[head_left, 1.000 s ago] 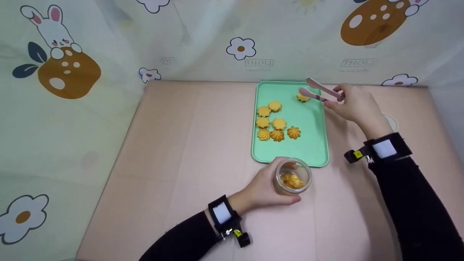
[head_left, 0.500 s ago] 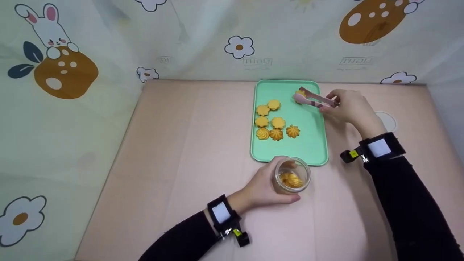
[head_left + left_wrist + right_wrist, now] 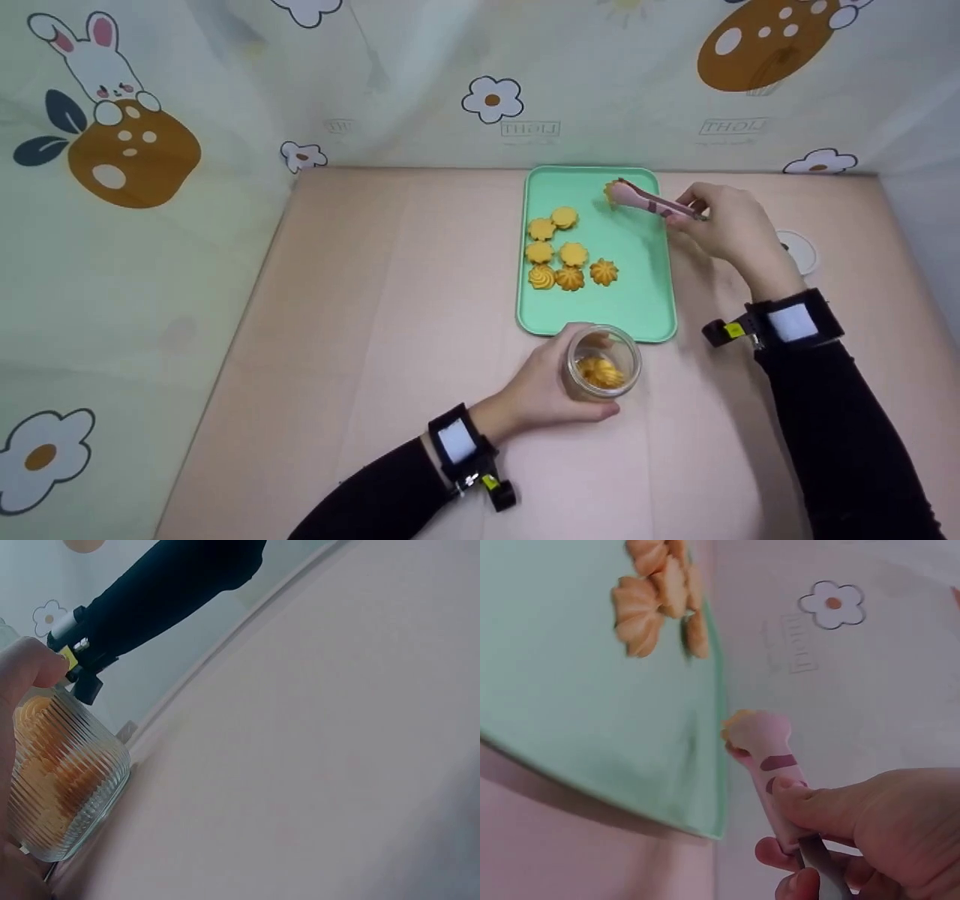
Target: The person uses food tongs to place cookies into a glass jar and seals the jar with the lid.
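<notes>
Right hand point(image 3: 731, 221): pinches pink tongs point(image 3: 639, 199), tips pressed on one cookie point(image 3: 608, 193), mostly hidden, over the tray's far right part. Left hand point(image 3: 536, 386): curled round a ribbed glass jar point(image 3: 638, 361), by the tray's near edge; jar cookies point(image 3: 600, 372), overlapping, count unclear. Green tray point(image 3: 637, 307): seven loose cookies point(image 3: 574, 254), left and middle. White disc point(image 3: 801, 251): right of tray, partly covered by the wrist.

Cookie point(image 3: 608, 195) at tongs point(image 3: 631, 196), R hand point(image 3: 731, 225), mostly hidden; white disc point(image 3: 803, 256) under R wrist point(image 3: 776, 277) pt. covered; jar point(image 3: 79, 776) in L hand point(image 3: 551, 390) cut off, L-wrist view.
</notes>
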A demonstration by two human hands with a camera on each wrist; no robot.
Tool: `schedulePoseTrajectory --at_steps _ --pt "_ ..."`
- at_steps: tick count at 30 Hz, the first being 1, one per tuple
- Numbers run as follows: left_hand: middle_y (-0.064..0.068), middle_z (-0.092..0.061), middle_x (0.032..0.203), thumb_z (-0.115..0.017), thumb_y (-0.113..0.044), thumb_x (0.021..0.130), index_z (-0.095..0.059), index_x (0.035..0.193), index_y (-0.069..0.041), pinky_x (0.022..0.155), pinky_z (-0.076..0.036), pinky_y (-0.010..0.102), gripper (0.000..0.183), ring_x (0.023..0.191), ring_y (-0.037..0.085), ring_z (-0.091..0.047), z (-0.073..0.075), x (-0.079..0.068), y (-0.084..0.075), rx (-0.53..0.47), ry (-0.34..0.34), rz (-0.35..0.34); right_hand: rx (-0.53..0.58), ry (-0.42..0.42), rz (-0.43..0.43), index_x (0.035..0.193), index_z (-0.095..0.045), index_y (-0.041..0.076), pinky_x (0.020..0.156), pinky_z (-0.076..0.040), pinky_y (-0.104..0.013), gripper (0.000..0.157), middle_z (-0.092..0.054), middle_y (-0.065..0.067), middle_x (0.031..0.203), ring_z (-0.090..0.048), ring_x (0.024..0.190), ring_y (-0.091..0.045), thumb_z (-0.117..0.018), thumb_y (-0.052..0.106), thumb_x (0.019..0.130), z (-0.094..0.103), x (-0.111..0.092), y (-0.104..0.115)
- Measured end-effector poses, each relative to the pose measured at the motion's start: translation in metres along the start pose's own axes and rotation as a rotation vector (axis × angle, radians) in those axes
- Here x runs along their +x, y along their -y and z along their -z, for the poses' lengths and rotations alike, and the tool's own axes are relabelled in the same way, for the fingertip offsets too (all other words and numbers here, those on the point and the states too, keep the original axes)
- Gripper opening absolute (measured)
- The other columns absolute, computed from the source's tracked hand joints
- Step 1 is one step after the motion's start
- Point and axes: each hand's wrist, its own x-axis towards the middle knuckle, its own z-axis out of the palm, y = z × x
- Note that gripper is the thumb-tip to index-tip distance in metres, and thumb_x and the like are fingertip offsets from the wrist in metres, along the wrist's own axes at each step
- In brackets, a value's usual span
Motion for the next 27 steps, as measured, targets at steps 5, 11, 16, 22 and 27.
schedulePoseTrajectory --at_steps 5,11,16,22,27 --pt "0.006 -0.068 0.142 -0.101 -0.023 0.076 -0.050 0.151 -0.018 0.117 -0.051 0.037 0.091 0.133 0.019 -0.064 0.000 0.000 0.001 0.007 -0.009 -0.007 0.030 -0.070 0.046 0.121 -0.074 0.007 0.068 -0.041 -0.040 0.031 -0.072 -0.019 0.114 -0.058 0.087 -0.032 -0.076 0.034 0.105 0.017 -0.023 0.015" --pt "0.006 -0.068 0.142 -0.100 -0.024 0.077 -0.050 0.151 -0.018 0.117 -0.051 0.037 0.089 0.133 0.020 -0.065 0.000 -0.001 0.003 0.014 -0.009 -0.006 0.057 -0.072 0.130 0.119 -0.078 0.010 0.057 -0.042 -0.028 0.028 -0.074 -0.013 0.109 -0.057 0.074 -0.024 -0.080 0.032 0.102 0.042 -0.061 0.038" --pt "0.006 -0.067 0.143 -0.101 -0.023 0.076 -0.049 0.151 -0.018 0.118 -0.051 0.038 0.091 0.133 0.021 -0.064 0.000 -0.001 0.004 0.007 -0.007 -0.011 0.056 -0.074 0.279 0.113 -0.080 0.012 0.055 -0.042 -0.022 0.017 -0.075 -0.004 0.097 -0.058 0.068 -0.014 -0.085 0.020 0.099 0.059 -0.093 0.056" --pt "0.005 -0.067 0.144 -0.101 -0.023 0.076 -0.049 0.152 -0.017 0.117 -0.051 0.037 0.092 0.133 0.019 -0.064 -0.001 0.000 0.005 0.016 -0.007 -0.018 0.086 -0.106 0.435 0.104 -0.079 0.017 0.051 -0.040 -0.018 0.022 -0.068 0.010 0.079 -0.054 0.059 -0.006 -0.090 0.005 0.089 0.069 -0.130 0.071" --pt "0.001 -0.066 0.144 -0.101 -0.024 0.077 -0.049 0.152 -0.019 0.118 -0.050 0.036 0.092 0.134 0.016 -0.063 0.000 0.000 0.003 0.017 -0.004 -0.014 0.075 -0.087 0.486 0.103 -0.078 0.020 0.049 -0.041 -0.017 0.030 -0.065 0.014 0.081 -0.052 0.059 -0.004 -0.092 0.002 0.084 0.069 -0.149 0.077"
